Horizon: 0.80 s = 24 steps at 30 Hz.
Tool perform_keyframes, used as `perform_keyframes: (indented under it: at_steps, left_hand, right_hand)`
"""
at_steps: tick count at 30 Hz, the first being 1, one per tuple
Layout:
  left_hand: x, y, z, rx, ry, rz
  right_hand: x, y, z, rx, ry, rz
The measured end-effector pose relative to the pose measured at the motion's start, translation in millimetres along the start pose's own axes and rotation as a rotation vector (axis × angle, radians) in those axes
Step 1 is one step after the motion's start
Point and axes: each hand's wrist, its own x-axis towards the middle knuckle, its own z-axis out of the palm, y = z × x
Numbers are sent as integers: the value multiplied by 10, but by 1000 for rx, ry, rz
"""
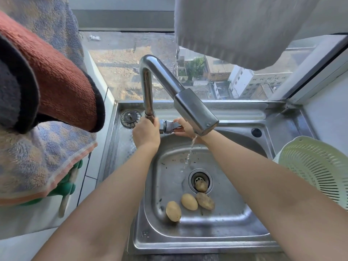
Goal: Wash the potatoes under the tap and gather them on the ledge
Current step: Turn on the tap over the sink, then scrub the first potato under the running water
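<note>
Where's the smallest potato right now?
In the head view, lower centre: the smallest potato sits on the drain, just beyond the other three potatoes.

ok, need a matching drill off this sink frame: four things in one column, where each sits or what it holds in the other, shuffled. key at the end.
Column 1
1. left hand
2. right hand
3. smallest potato
4. colander

Column 2
A. lies in the drain
B. pinches the tap lever
C. stands at the right rim of the sink
D. grips the foot of the tap pipe

Pairs: 1-D, 2-B, 3-A, 4-C
</note>
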Motion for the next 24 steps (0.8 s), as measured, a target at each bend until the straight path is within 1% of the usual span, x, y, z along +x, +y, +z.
perform_keyframes:
  at_steps: [4, 6, 7, 9, 10, 12, 13, 15, 17, 19, 20, 21, 24]
  left_hand:
    - [-128, -135, 132, -113, -76, -66]
    - [-256, -248, 269, -74, -159, -109]
    - [-337, -308, 347, -33, -234, -104]
    - [-516, -435, 524, 27, -441, -81]
    - [-607, -493, 619, 26, -535, -88]
    - [-775, -600, 821, 17, -666, -114]
    - [-846, -652, 926, 20, -698, -128]
    - [-955, -748, 1121, 26, -733, -151]
    - [-1023, -850, 1291, -10, -756, -184]
    - [-1053, -954, 1427, -47, -756, -221]
    - [-1052, -1010, 1486, -63, -746, -234]
    - [-1044, -1065, 1535, -68, -733, -244]
    - [-1006, -1204, 1655, -81, -703, -289]
  right_hand:
    - [-458, -64, 50, 72, -3, -60]
    - [-502, 116, 33, 13, 18, -46]
    - [-481, 252, 1, -19, 45, -23]
    - [-473, 580, -87, -95, 89, 79]
    - [-503, 757, -129, -175, 79, 150]
    - [-535, 1177, -196, -343, 22, 282]
    - [-528, 1379, -213, -428, -9, 329]
    - [-546, 1684, -184, -597, -97, 387]
    - [-537, 1917, -110, -701, -178, 409]
    - [-493, 2170, -26, -653, -170, 455]
    - [-485, 2260, 28, -668, -183, 459]
    - [-439, 2390, 73, -702, -193, 441]
    - [-368, 2589, 197, -926, -174, 444]
